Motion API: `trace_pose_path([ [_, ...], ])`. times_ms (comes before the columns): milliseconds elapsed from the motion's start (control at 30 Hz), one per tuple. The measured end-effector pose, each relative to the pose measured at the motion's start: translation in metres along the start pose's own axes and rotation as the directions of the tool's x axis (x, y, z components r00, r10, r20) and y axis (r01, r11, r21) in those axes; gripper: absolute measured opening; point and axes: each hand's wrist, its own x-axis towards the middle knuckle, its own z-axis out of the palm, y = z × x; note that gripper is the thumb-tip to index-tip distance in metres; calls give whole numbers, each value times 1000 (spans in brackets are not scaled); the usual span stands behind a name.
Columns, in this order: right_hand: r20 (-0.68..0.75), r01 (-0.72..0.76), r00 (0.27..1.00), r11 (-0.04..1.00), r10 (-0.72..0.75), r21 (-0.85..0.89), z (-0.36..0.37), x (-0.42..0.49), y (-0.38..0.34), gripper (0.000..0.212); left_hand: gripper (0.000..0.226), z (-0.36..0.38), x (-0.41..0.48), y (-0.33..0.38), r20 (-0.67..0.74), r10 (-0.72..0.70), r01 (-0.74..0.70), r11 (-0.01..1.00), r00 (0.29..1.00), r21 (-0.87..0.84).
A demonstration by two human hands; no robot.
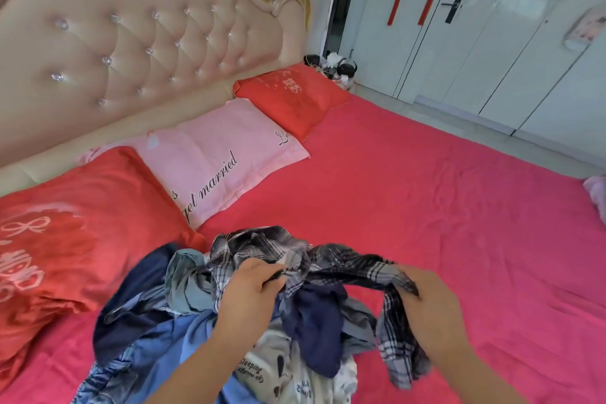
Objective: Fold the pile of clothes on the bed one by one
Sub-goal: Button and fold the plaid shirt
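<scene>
The crumpled fabric shirt (262, 247) is black-and-white plaid. The flat bed sheet (426, 206) is hot pink, the rectangular middle pillow (213, 147) pale pink.

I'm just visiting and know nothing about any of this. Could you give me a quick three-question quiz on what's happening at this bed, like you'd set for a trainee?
1. True or false: the left hand and the right hand both grip the plaid shirt over the pile of clothes.
2. Where does the pink pillow lie?
A) between the near red pillow and the far red pillow
B) on top of the pile of clothes
C) on the floor
3. How many pillows lie along the headboard?

Key: 1 true; 2 A; 3 three.
</scene>
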Motion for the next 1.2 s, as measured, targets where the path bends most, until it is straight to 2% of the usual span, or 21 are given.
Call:
trace_pose_path([
  [100, -165, -50, 984, 992, 69, 114, -68, -14, 20, 29, 21, -1, -20, 59, -41, 101, -103, 993, 994, -53],
  [167, -222, -57, 971, 989, 87, 137, -111, -29, 38, 24, 20, 2, -41, 105, -41, 178, -181, 979, 983, -96],
  [233, -201, -110, 971, 988, 129, 106, -146, -51, 58, 26, 21, 10, -72, 153, -55, 245, -251, 954, 968, -163],
  [300, -112, -160, 982, 986, 154, -42, -169, -72, 83, 55, 21, 25, -106, 194, -57, 293, -298, 933, 954, -201],
  [333, -87, -173, 982, 984, 169, -37, -178, -84, 92, 65, 22, 37, -124, 210, -51, 314, -317, 926, 948, -205],
  [367, -16, -237, 971, 965, 240, 109, -185, -99, 96, 64, 22, 50, -141, 222, -38, 329, -330, 922, 943, -204],
  [400, 111, -324, 946, 871, 305, 370, -189, -113, 93, 56, 23, 65, -156, 230, -19, 339, -336, 920, 940, -200],
  [433, 338, -454, 890, 667, 306, 591, -192, -125, 89, 49, 24, 81, -173, 237, 11, 346, -338, 921, 938, -192],
  [467, 523, -571, 817, 470, 243, 673, -195, -136, 89, 50, 25, 100, -192, 243, 48, 350, -337, 925, 936, -174],
  [500, 617, -636, 766, 358, 181, 684, -196, -145, 95, 51, 27, 118, -211, 247, 90, 347, -331, 931, 934, -154],
  [567, 685, -678, 723, 281, 91, 679, -198, -160, 115, 37, 33, 154, -248, 254, 180, 333, -305, 938, 926, -166],
  [600, 683, -682, 723, 271, 107, 679, -199, -166, 128, 25, 34, 167, -263, 255, 234, 322, -281, 940, 917, -193],
  [667, 576, -634, 773, 377, 267, 676, -207, -178, 158, 33, 37, 186, -284, 255, 398, 353, -299, 934, 847, -193],
  [733, 511, -593, 805, 423, 300, 685, -220, -189, 189, 40, 38, 195, -296, 254, 523, 366, -332, 929, 770, -163],
  [767, 487, -568, 823, 452, 292, 688, -230, -196, 201, 44, 31, 198, -298, 254, 521, 350, -308, 936, 778, -169],
  [833, 437, -513, 857, 527, 272, 678, -253, -208, 222, 49, 32, 202, -296, 255, 423, 319, -290, 948, 848, -133],
  [933, 355, -424, 903, 644, 244, 636, -300, -225, 233, 36, 34, 205, -280, 267, 253, 298, -289, 954, 920, -72],
  [967, 328, -395, 916, 674, 233, 624, -316, -230, 231, 34, 36, 207, -273, 272, 227, 293, -290, 956, 929, -49],
  [1033, 267, -291, 951, 753, 157, 590, -350, -242, 230, 33, 45, 216, -263, 288, 263, 299, -319, 947, 917, 37],
  [1100, 245, -166, 969, 837, 40, 521, -378, -249, 221, 30, 64, 224, -254, 300, 418, 342, -427, 895, 842, 129],
  [1200, 237, -40, 969, 898, -72, 438, -417, -265, 212, 28, 98, 244, -261, 329, 704, 387, -663, 732, 595, 157],
])
